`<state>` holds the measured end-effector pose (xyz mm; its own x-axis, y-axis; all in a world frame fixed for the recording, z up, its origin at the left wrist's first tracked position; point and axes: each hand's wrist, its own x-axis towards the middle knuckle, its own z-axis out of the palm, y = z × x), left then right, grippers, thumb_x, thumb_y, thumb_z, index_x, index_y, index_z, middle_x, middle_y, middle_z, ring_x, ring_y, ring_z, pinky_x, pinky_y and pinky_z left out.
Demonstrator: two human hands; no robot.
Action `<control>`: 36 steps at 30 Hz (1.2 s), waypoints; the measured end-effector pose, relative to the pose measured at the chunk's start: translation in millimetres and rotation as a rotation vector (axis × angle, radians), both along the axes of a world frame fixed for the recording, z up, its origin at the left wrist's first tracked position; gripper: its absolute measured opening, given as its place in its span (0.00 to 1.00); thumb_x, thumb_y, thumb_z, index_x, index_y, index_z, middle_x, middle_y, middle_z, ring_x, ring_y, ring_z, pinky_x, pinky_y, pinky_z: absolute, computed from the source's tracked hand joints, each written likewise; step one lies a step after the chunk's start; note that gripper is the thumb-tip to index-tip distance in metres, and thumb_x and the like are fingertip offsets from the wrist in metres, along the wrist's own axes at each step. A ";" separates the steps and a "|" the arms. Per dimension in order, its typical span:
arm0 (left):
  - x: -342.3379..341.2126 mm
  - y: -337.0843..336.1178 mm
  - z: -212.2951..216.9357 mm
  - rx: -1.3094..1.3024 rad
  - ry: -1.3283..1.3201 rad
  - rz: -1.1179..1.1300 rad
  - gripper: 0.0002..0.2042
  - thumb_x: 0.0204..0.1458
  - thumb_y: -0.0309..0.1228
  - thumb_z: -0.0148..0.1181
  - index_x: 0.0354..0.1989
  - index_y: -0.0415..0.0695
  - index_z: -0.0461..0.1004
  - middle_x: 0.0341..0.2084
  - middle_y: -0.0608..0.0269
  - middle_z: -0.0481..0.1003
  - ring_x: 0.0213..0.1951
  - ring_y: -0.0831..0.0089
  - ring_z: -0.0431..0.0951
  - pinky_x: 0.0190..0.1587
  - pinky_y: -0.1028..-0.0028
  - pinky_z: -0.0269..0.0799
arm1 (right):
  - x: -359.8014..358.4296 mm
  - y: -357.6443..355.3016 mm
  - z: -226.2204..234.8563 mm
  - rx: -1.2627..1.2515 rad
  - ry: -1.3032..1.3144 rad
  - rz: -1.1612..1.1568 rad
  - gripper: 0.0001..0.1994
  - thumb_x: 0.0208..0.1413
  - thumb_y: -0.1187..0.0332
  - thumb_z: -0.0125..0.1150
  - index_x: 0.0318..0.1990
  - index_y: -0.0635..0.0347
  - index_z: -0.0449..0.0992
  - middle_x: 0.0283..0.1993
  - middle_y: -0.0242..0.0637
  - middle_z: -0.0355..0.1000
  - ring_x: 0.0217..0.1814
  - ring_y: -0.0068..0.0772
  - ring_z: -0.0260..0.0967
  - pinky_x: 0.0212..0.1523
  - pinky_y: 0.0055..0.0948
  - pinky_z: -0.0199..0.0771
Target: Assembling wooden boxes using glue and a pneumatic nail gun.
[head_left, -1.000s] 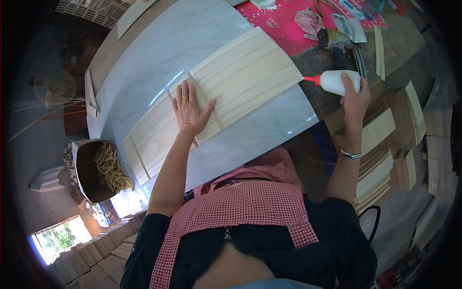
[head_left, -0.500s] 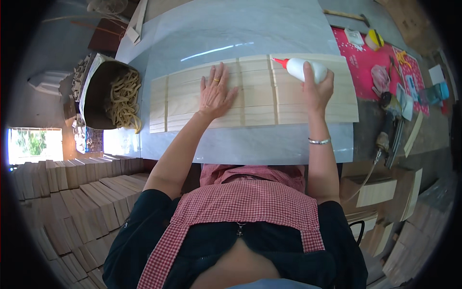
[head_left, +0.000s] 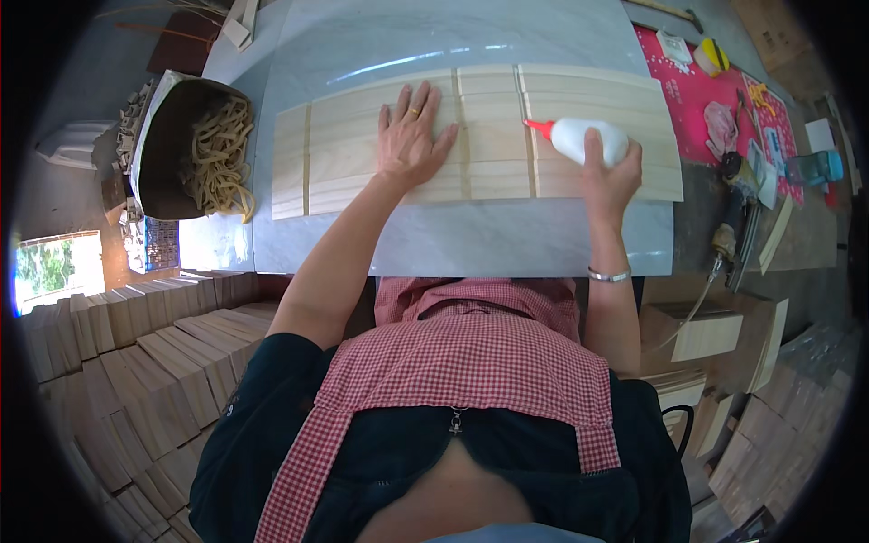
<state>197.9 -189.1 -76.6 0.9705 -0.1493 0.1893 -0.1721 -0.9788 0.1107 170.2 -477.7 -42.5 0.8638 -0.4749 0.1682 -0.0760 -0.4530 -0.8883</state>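
Observation:
A long pale wooden board (head_left: 339,163) with several grooves across its width lies on the grey marbled tabletop (head_left: 507,240). My left hand (head_left: 412,140) rests flat on it, fingers spread, a ring on one finger. In my right hand (head_left: 615,176) is a white squeeze glue bottle (head_left: 579,140), tilted so its red nozzle points left. The nozzle tip is at the rightmost groove (head_left: 527,127), a little below the board's far edge. Whether the tip touches the wood I cannot tell.
A box of tan rubber bands (head_left: 220,158) stands left of the board. To the right, a pink sheet (head_left: 679,104) carries a yellow tape roll (head_left: 711,57) beside an air tool (head_left: 735,195) with a hose. Stacked wooden boards (head_left: 167,366) fill the lower left. A hammer (head_left: 670,11) lies far right.
My right hand has brought the glue bottle nearer to me along the groove, from the board's far edge. My left hand stays flat on the board. The whole view has shifted slightly.

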 end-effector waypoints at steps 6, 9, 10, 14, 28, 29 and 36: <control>1.9 0.1 -2.4 -0.008 -0.001 -0.002 0.35 0.64 0.54 0.45 0.74 0.46 0.57 0.75 0.63 0.54 0.76 0.54 0.48 0.74 0.47 0.44 | -71.6 -19.0 8.0 0.045 0.069 0.018 0.25 0.57 0.58 0.68 0.51 0.71 0.70 0.41 0.53 0.75 0.40 0.46 0.75 0.45 0.41 0.77; 2.4 0.9 -3.4 -0.001 -0.010 -0.008 0.35 0.64 0.54 0.45 0.74 0.46 0.56 0.75 0.63 0.54 0.76 0.54 0.48 0.74 0.47 0.45 | -88.6 -29.0 11.6 0.012 0.060 0.076 0.25 0.57 0.58 0.69 0.51 0.71 0.70 0.41 0.51 0.75 0.35 0.42 0.74 0.39 0.37 0.78; 2.2 1.9 -3.3 0.002 -0.014 -0.007 0.35 0.64 0.54 0.45 0.74 0.46 0.56 0.75 0.63 0.54 0.76 0.54 0.48 0.74 0.47 0.45 | -89.2 -29.7 12.8 0.002 0.056 0.098 0.25 0.57 0.57 0.69 0.51 0.70 0.70 0.41 0.51 0.75 0.34 0.41 0.74 0.36 0.36 0.79; 2.0 10.8 -10.6 -0.174 -0.058 -0.015 0.35 0.64 0.55 0.45 0.74 0.46 0.55 0.75 0.62 0.54 0.76 0.54 0.48 0.74 0.47 0.45 | -68.0 -26.4 52.5 0.210 0.218 0.174 0.23 0.58 0.56 0.68 0.49 0.68 0.71 0.40 0.45 0.74 0.26 0.30 0.69 0.25 0.24 0.72; -14.0 57.4 2.1 -0.005 0.015 0.087 0.34 0.65 0.53 0.44 0.74 0.46 0.55 0.75 0.65 0.54 0.76 0.57 0.48 0.74 0.48 0.44 | 82.4 94.4 -17.0 0.192 -0.034 0.173 0.31 0.58 0.52 0.67 0.54 0.72 0.66 0.42 0.51 0.74 0.34 0.39 0.75 0.36 0.33 0.77; -14.1 56.4 2.6 -0.008 0.022 0.088 0.33 0.66 0.53 0.43 0.74 0.47 0.55 0.75 0.65 0.54 0.77 0.58 0.48 0.74 0.49 0.43 | 82.3 96.1 -17.7 0.181 -0.014 0.162 0.31 0.57 0.51 0.67 0.54 0.72 0.66 0.43 0.53 0.75 0.38 0.44 0.75 0.41 0.37 0.77; -14.3 58.7 -2.0 -0.049 0.013 0.081 0.33 0.65 0.54 0.43 0.72 0.46 0.58 0.74 0.65 0.56 0.76 0.56 0.50 0.73 0.46 0.45 | 16.2 78.5 -6.7 0.089 0.039 0.164 0.28 0.57 0.53 0.67 0.53 0.71 0.68 0.44 0.54 0.75 0.42 0.49 0.76 0.45 0.40 0.78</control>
